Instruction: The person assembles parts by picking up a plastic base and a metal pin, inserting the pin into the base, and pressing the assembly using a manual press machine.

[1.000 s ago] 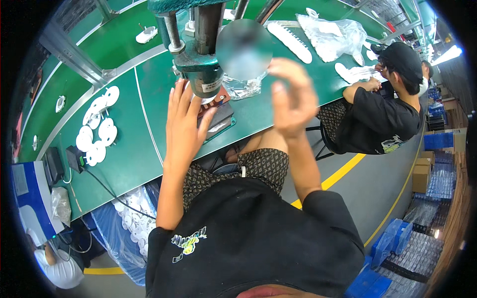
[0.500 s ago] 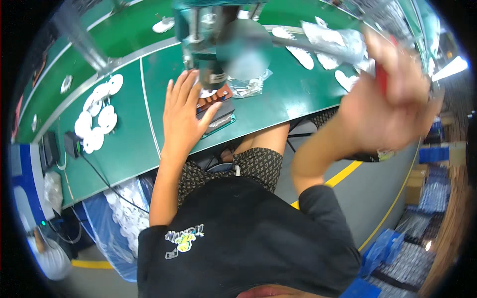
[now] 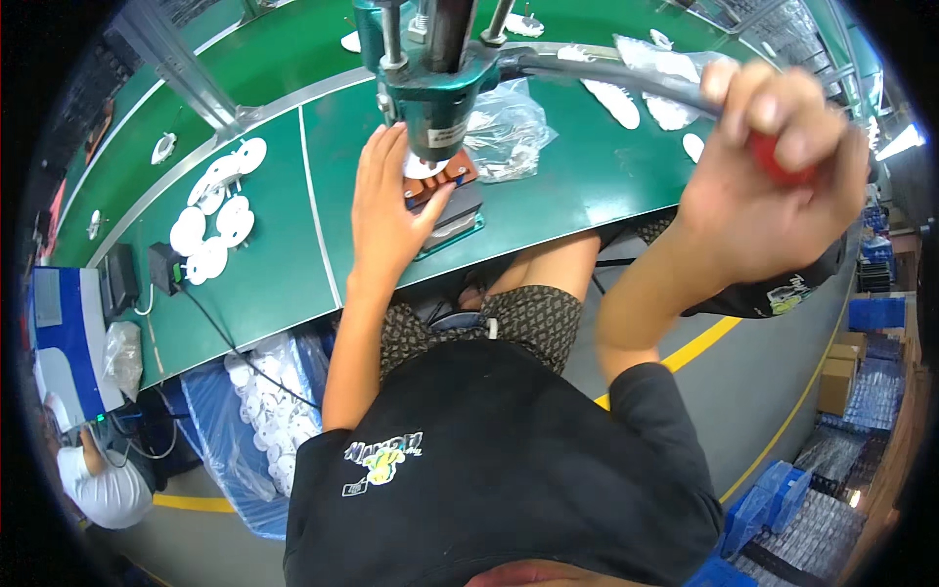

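Note:
My left hand (image 3: pixel 389 201) rests against the left side of a small brown and grey fixture (image 3: pixel 452 203), fingers stretched forward and thumb spread across its front. In the fixture, under the head of a green hand press (image 3: pixel 435 108), lies a white round part (image 3: pixel 423 168), partly hidden by my fingers and the press. To the right, my raised right hand (image 3: pixel 773 176) is closed around the red knob (image 3: pixel 782 161) at the end of the press's long lever (image 3: pixel 616 73). Behind the fixture is a clear plastic bag (image 3: pixel 514 132) of small pale pieces.
Several white discs with pins (image 3: pixel 215 210) lie on the green table's left side, near a black adapter (image 3: pixel 164 266) with a cable. A blue-lined bin (image 3: pixel 264 421) of white parts stands below. White pieces and bags (image 3: pixel 665 73) lie at the back right. Another person (image 3: pixel 103 484) sits lower left.
The whole view has shifted, so things sit farther right. My right hand was smeared by motion and now shows more sharply, still on the lever knob. My left hand stays at the fixture.

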A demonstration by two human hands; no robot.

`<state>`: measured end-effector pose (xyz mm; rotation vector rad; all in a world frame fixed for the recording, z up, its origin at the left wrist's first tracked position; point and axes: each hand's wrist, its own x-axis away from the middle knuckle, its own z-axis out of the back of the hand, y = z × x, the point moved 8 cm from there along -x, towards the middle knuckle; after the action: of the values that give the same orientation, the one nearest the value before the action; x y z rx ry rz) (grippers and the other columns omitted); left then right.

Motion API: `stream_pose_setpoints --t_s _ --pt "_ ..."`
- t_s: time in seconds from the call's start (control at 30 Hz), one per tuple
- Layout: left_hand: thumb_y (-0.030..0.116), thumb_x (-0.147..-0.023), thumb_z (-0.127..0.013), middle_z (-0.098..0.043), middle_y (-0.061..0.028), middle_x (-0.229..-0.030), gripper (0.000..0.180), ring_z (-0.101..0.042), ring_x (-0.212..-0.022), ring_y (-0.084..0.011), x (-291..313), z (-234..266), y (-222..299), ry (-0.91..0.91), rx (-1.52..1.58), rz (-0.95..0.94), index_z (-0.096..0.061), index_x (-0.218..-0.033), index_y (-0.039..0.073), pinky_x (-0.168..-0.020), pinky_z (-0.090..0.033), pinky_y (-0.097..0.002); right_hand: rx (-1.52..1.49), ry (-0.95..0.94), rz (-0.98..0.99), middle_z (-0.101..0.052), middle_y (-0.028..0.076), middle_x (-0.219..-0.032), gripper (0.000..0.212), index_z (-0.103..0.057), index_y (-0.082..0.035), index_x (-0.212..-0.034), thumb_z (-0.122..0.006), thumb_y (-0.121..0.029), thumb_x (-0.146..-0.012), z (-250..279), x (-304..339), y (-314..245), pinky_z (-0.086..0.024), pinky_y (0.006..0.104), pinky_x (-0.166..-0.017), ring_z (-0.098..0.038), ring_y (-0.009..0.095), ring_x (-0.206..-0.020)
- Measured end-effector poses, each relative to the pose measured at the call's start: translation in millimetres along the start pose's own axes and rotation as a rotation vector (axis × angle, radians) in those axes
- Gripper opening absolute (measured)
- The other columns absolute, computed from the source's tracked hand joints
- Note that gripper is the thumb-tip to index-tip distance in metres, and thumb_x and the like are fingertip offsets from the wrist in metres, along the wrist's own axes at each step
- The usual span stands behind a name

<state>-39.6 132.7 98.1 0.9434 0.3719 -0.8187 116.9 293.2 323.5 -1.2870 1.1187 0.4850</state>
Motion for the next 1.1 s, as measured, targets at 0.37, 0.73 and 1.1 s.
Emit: stream_pose_setpoints --t_s 0.37,0.73,1.1 --pt "0.009 -0.069 -0.076 -0.051 -0.016 -0.135 0.063 -0.045 -0.13 -0.0366 4 7 4 0.082 -0.079 -0.108 -0.053 -0.127 0.002 -0.11 -0.036 -0.0493 -0.124 0.074 0.072 -0.059 0.01 -0.067 0.051 -0.049 -0.008 -0.056 -0.035 -0.031 -0.1 15 81 -3 -0.041 0.0417 -0.074 -0.056 0.024 -0.067" --pt "0.019 -0.086 -0.069 -0.071 -0.0129 -0.101 0.035 -0.066 -0.1 -0.0191 83 20 11 0.099 0.763 0.367 -0.064 -0.111 -0.005 -0.099 -0.045 -0.0349 0.622 -0.314 -0.027 -0.056 0.018 -0.132 0.04 -0.06 -0.008 -0.097 -0.084 -0.018 -0.067 -59 145 67 -0.042 0.0469 -0.102 -0.053 0.037 -0.123" --pt "0.02 -0.097 -0.059 -0.066 -0.0199 -0.119 0.035 -0.06 -0.113 -0.0333 48 65 -13 -0.038 -0.035 0.127 -0.061 -0.121 -0.005 -0.102 -0.043 -0.0412 0.833 0.115 -0.333 -0.06 0.018 -0.126 0.045 -0.059 -0.004 -0.099 -0.087 -0.01 -0.064 69 172 106 -0.048 0.0415 -0.096 -0.059 0.032 -0.117"
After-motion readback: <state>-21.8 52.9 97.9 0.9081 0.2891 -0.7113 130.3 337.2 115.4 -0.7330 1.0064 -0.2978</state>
